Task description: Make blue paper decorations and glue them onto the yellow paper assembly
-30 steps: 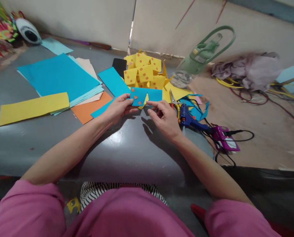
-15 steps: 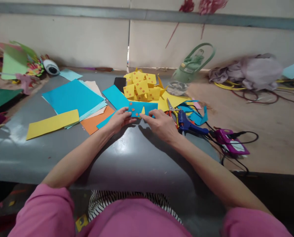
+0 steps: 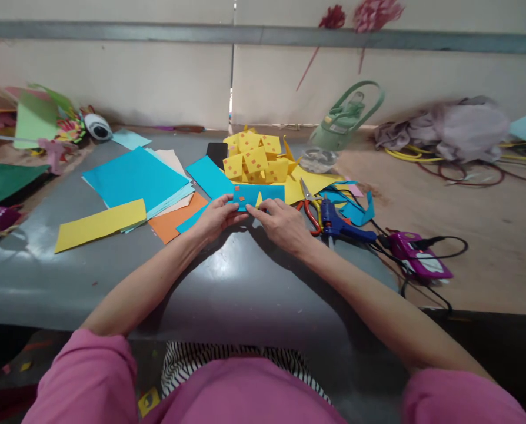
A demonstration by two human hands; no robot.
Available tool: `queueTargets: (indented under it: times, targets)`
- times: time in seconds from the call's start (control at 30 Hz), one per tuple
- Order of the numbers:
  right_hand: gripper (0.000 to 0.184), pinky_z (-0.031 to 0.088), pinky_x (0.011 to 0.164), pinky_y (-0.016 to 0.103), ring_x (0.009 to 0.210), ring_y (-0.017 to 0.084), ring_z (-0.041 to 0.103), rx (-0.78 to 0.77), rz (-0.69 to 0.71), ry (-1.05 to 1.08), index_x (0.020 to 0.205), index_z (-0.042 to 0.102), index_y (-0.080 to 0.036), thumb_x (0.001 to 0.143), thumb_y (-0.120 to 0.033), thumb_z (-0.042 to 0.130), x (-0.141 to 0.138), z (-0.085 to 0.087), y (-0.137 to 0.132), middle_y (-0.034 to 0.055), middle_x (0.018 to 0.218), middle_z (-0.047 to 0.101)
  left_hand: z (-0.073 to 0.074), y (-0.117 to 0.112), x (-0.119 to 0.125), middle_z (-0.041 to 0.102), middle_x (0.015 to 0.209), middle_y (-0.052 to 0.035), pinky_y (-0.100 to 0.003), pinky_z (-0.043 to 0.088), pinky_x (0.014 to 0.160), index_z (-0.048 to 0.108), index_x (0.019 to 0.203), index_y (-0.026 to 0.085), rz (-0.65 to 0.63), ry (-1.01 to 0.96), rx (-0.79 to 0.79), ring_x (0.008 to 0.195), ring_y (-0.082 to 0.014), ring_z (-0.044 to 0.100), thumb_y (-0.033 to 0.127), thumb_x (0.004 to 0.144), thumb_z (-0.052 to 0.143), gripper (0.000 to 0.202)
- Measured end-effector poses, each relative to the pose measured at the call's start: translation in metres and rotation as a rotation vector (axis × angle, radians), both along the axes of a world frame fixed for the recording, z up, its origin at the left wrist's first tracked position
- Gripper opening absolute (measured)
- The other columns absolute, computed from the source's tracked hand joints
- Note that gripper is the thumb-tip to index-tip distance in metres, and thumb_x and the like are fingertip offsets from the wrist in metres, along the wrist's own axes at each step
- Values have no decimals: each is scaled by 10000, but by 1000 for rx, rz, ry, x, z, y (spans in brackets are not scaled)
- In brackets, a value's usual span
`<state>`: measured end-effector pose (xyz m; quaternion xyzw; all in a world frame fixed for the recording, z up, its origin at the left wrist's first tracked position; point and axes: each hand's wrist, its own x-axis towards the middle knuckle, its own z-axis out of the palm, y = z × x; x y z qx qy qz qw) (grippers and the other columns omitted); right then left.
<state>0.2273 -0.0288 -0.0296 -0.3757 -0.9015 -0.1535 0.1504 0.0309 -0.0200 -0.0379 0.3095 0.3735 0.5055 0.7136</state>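
A small blue paper strip point(image 3: 269, 191) is held up between my hands above the grey table. Small orange squares and a pointed yellow piece point(image 3: 259, 199) show on its face. My left hand point(image 3: 221, 215) pinches the strip's left end between thumb and fingers. My right hand point(image 3: 283, 222) is at the strip's lower right, its index fingertip pressing on the face near an orange square; the other fingers curl by the right end. Just behind stands a cluster of folded yellow paper pieces point(image 3: 255, 158) with orange spots.
Scissors point(image 3: 312, 215) and a blue glue gun point(image 3: 342, 227) lie right of my hands, beside a purple power strip point(image 3: 417, 256) with cables. Blue sheets point(image 3: 137, 176), a yellow strip point(image 3: 99, 225) and orange paper point(image 3: 181, 217) lie left. A green bottle point(image 3: 333, 132) stands behind.
My right index fingertip has shifted left along the blue strip, from beside the yellow piece toward the orange squares. My left hand keeps its hold. The whole view has shifted slightly.
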Motion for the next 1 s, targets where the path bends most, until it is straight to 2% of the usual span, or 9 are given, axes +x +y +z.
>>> queueTargets:
  times: [0.3, 0.4, 0.5, 0.6, 0.7, 0.8, 0.9, 1.0]
  targets:
    - [440, 440, 703, 321, 922, 234, 597, -99, -126, 129, 1365, 635, -214, 991, -123, 422, -19, -8, -8, 111, 1036, 698, 5, -4, 3, 721, 904, 6, -261, 562, 872, 603, 911, 180, 52, -44, 9, 802, -83, 702, 52, 881, 588, 132]
    - [402, 486, 742, 325, 932, 232, 617, -204, -84, 282, 1343, 646, -207, 1004, -189, 431, -20, -5, -7, 112, 1036, 677, 8, -4, 2, 724, 913, 9, -265, 562, 875, 595, 908, 187, 57, -16, 22, 796, -86, 704, 66, 865, 614, 130]
    - [377, 520, 828, 371, 936, 235, 629, -200, -48, 483, 1325, 643, -212, 1007, -277, 452, -5, 3, 2, 103, 1030, 652, 10, -3, 1, 734, 939, -9, -279, 574, 849, 604, 935, 189, 63, 20, 35, 801, -107, 717, 81, 862, 618, 130]
    - [357, 524, 848, 440, 971, 270, 625, -88, -150, 603, 1285, 640, -222, 967, -331, 520, 19, 9, 14, 112, 1058, 643, 11, -1, 0, 744, 969, -25, -266, 583, 807, 609, 949, 188, 61, 45, 23, 804, -116, 724, 78, 865, 601, 139]
    - [371, 532, 810, 444, 928, 273, 639, -128, -229, 616, 1264, 614, -183, 942, -353, 539, 40, 5, 24, 138, 1078, 663, 11, 0, -3, 750, 961, -41, -257, 588, 776, 614, 963, 188, 34, 85, 19, 794, -126, 727, 91, 855, 617, 146]
    - [356, 524, 850, 463, 887, 269, 655, -171, -243, 589, 1221, 622, -151, 934, -344, 541, 50, -2, 26, 156, 1080, 692, 16, 0, -11, 750, 914, -65, -275, 589, 767, 639, 961, 175, -58, 260, 13, 769, -148, 723, 117, 807, 688, 171]
    - [328, 514, 884, 472, 932, 282, 662, -176, -235, 593, 1191, 643, -161, 922, -326, 554, 55, -5, 25, 154, 1080, 708, 26, -2, -28, 748, 902, -75, -258, 568, 712, 687, 925, 177, -159, 564, 49, 774, -161, 711, 146, 774, 724, 159]
    - [294, 513, 882, 466, 966, 296, 666, -199, -231, 604, 1138, 672, -150, 912, -293, 549, 59, -2, 25, 153, 1021, 727, 39, -3, -45, 747, 939, -81, -232, 524, 655, 728, 869, 198, -91, 791, 128, 811, -178, 696, 135, 768, 701, 122]
